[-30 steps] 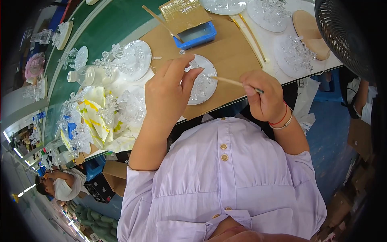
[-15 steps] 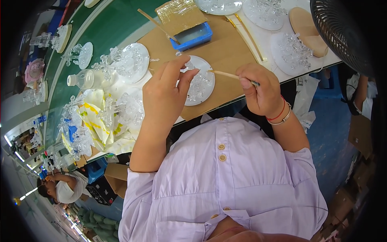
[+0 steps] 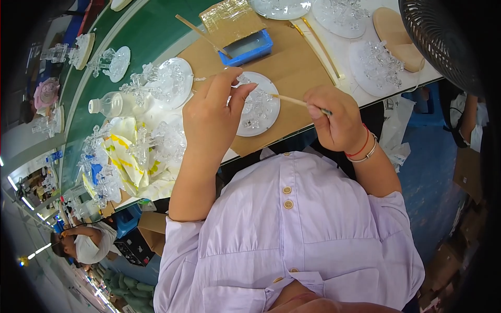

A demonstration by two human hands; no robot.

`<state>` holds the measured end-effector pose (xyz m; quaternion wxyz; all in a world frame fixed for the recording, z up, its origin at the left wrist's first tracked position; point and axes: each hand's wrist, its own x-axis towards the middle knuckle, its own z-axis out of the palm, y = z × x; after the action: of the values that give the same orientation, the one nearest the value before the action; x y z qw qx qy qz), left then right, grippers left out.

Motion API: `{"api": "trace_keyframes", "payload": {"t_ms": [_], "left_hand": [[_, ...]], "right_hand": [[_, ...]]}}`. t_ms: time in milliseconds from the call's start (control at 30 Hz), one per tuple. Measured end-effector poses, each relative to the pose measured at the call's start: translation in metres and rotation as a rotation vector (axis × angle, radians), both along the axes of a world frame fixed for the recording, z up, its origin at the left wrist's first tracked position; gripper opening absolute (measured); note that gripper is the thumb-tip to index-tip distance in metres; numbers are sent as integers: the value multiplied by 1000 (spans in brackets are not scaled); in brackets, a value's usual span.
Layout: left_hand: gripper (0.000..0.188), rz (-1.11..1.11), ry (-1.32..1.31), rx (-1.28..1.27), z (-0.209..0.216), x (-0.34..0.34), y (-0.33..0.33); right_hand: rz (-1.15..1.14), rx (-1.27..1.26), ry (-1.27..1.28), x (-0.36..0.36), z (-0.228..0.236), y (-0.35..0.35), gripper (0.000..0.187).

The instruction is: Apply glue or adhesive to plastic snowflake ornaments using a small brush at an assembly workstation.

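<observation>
My left hand [image 3: 211, 107] is closed in a pinch over the left edge of a round white plate [image 3: 269, 120]. Between its thumb and forefinger is a small clear piece [image 3: 243, 79], partly hidden by the fingers. On the plate stands a cluster of clear, glassy parts [image 3: 254, 110]. To the right, my right hand [image 3: 334, 115] grips a thin pale wooden stick [image 3: 292, 100] with a dark end, brush-like in shape. The stick's tip points left, near the plate's right rim.
Beyond the plate, a blue tray [image 3: 248, 52] is partly covered by taped cardboard [image 3: 232, 22], with a stick leaning on it. More clear clusters, a bottle [image 3: 112, 104] and a yellow-patterned cloth [image 3: 125, 156] lie left. Right are thin sticks [image 3: 315, 47] and a black fan [image 3: 443, 41].
Both hands stay almost in place, with the left fingers shifted slightly. At the far left, a clear piece on a white disc has moved a little to the right and up.
</observation>
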<state>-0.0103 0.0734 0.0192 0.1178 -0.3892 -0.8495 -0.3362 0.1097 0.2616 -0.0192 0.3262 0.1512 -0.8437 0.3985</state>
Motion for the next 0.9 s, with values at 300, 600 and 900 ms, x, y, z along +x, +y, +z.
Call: {"api": "trace_keyframes", "payload": {"t_ms": [300,600,900], "left_hand": [[26,4,40,15,-3,1,0],[26,-2,36,22,-4,-1,0],[24,-36,62,47,-7,-2,0]], "right_hand": [[42,14,10,8,3,-6,8],[90,46,-35,25,8,-21,7],[106,23,-40,23,5,-29,7]]}}
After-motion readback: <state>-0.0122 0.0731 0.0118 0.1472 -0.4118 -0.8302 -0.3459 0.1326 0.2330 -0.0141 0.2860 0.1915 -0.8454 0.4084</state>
